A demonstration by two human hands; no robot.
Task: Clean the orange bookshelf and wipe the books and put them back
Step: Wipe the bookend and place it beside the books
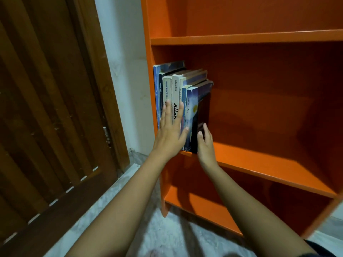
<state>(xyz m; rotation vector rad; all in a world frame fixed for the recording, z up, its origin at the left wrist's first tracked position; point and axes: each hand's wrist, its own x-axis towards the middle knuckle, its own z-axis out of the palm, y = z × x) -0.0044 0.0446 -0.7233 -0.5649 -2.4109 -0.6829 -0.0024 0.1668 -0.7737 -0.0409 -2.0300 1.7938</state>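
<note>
On the orange bookshelf (259, 37), the middle board (269, 164) carries 1 row of upright books (176, 89), packed against the left wall, black book (203, 108) at the right end.

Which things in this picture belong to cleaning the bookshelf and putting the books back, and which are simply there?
Job: tall orange wooden bookshelf; row of upright paperback books; black glossy book at the row's right end; left hand, pressing flat on the spines; right hand, gripping the black book.
Simply there: brown slatted wooden door; white wall; grey marbled floor.
</note>
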